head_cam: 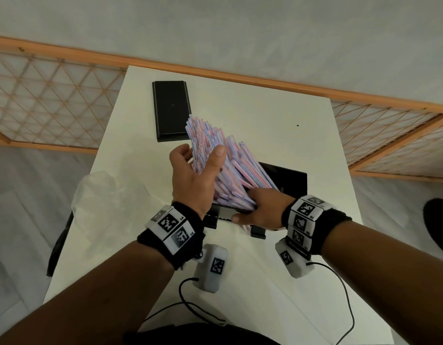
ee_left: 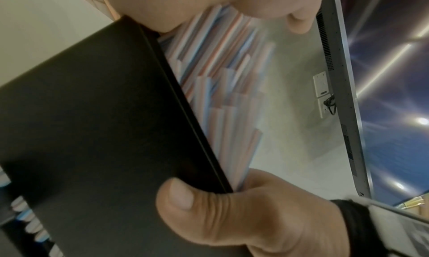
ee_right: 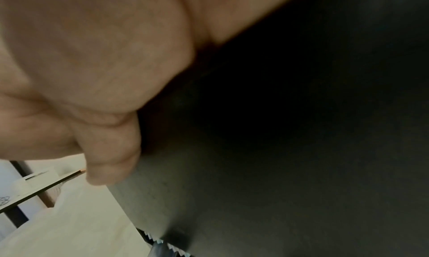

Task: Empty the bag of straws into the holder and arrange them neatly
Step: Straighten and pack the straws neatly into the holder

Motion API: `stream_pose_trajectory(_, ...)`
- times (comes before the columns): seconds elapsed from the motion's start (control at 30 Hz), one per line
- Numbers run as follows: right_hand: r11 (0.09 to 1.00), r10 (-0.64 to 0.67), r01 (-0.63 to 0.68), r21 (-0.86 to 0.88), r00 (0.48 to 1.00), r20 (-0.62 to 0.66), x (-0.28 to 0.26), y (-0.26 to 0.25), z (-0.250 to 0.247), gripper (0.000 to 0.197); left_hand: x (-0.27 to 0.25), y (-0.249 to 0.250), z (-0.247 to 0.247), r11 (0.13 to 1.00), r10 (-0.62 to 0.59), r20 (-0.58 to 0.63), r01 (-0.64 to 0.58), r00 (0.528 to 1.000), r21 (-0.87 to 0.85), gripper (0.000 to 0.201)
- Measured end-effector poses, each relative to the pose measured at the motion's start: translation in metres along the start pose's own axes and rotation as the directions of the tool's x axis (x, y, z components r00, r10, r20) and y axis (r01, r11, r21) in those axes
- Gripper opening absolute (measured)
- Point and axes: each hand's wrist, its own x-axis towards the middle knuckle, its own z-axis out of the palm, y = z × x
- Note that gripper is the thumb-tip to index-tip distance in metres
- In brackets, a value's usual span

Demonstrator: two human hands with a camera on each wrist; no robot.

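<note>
A thick bundle of pink, blue and white striped straws (head_cam: 215, 145) leans up and to the left out of the black holder (head_cam: 290, 180) on the white table. My left hand (head_cam: 201, 155) grips the bundle around its middle, thumb on the near side and fingers curled behind. My right hand (head_cam: 255, 210) pinches the holder's near wall. In the left wrist view its thumb (ee_left: 181, 195) lies on the outside of the black wall (ee_left: 104, 132) and its fingers sit inside against the straws (ee_left: 220, 77). The right wrist view shows only palm and the dark holder (ee_right: 301, 150).
A flat black lid (head_cam: 171, 110) lies at the back of the table (head_cam: 290, 135). The crumpled clear plastic bag (head_cam: 103, 192) hangs over the table's left edge. Wrist-camera cables (head_cam: 347, 295) trail across the near side. A wooden lattice rail (head_cam: 53, 103) runs behind.
</note>
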Motion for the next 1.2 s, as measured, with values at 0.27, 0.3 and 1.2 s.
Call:
stream_pose_trajectory(0.27, 0.994, -0.031, 0.034, 0.102, 0.999, -0.027, 0.0, 0.0, -0.004, 0.047, -0.004, -0.002, -0.002, 0.999, 0.028, 0.033, -0.028, 0.999, -0.018, 0.101)
stream_pose_trajectory(0.3, 0.992, -0.037, 0.041, 0.121, 0.999, -0.038, 0.0, 0.001, -0.004, 0.049, -0.004, -0.002, -0.002, 1.0, 0.028, 0.032, -0.027, 0.999, -0.016, 0.1)
stream_pose_trajectory(1.2, 0.994, 0.108, -0.108, -0.034, 0.994, -0.011, -0.002, -0.007, -0.005, 0.064, -0.004, 0.002, 0.005, 0.995, 0.087, 0.015, -0.087, 0.996, 0.057, 0.078)
